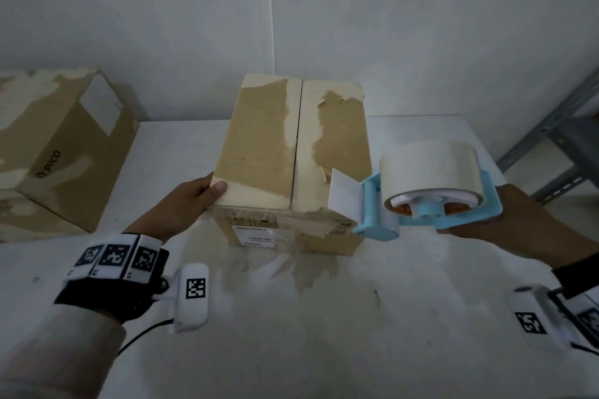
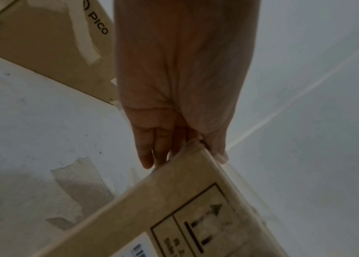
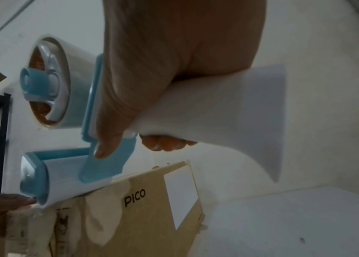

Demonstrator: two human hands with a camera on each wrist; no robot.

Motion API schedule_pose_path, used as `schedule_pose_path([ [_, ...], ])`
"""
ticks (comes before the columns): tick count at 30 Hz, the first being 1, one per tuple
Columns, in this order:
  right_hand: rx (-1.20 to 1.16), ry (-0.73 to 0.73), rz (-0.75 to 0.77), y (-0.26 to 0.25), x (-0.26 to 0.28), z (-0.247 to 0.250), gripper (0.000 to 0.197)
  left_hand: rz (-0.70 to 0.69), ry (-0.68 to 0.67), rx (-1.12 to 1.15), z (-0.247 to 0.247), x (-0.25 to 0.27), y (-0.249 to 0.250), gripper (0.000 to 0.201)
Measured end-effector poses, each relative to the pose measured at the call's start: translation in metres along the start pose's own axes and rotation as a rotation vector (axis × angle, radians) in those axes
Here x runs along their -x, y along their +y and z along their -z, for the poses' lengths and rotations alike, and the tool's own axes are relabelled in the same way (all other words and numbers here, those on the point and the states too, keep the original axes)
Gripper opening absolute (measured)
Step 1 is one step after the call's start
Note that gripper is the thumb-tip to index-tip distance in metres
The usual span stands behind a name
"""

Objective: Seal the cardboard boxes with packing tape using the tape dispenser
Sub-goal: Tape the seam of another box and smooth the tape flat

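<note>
A closed cardboard box [image 1: 269, 152] stands mid-table, its top flaps meeting at a centre seam, with old torn tape patches. My left hand [image 1: 207, 191] grips its near-left top corner, thumb on top and fingers down the side; the left wrist view shows that corner [image 2: 185, 196] under the hand [image 2: 174, 104]. My right hand [image 1: 486, 220] holds a blue-and-white tape dispenser [image 1: 431, 194] by its white handle [image 3: 218, 113], thumb on the blue frame. Its roller [image 1: 376, 227] is beside the box's near-right corner, and a loose tape end [image 1: 343, 194] sticks up.
A second cardboard box [image 1: 64, 146] marked PICO lies at the far left of the white table [image 1: 356, 334]. A grey metal shelf frame [image 1: 557, 139] stands at the right. Tape residue [image 1: 308, 272] marks the table in front of the centre box. A white wall is close behind.
</note>
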State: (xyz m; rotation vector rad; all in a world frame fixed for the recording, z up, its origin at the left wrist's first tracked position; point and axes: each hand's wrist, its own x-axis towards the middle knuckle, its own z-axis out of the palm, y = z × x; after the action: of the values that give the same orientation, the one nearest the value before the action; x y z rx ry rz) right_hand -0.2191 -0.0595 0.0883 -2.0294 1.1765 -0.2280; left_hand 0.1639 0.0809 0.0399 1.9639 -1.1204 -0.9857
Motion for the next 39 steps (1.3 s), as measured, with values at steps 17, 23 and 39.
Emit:
schedule_pose_path([
  [17,-0.093,0.08,-0.025,0.038,0.008,-0.016,0.036,-0.041,0.078,-0.22,0.013,-0.03,-0.001,0.034],
  [23,-0.137,0.074,-0.01,0.04,0.01,-0.022,0.061,-0.495,0.104,-1.043,-0.058,-0.001,0.02,0.054],
  [39,0.511,0.336,0.001,0.081,0.033,-0.021,0.026,-0.697,0.055,-1.014,-0.095,0.013,0.014,0.055],
])
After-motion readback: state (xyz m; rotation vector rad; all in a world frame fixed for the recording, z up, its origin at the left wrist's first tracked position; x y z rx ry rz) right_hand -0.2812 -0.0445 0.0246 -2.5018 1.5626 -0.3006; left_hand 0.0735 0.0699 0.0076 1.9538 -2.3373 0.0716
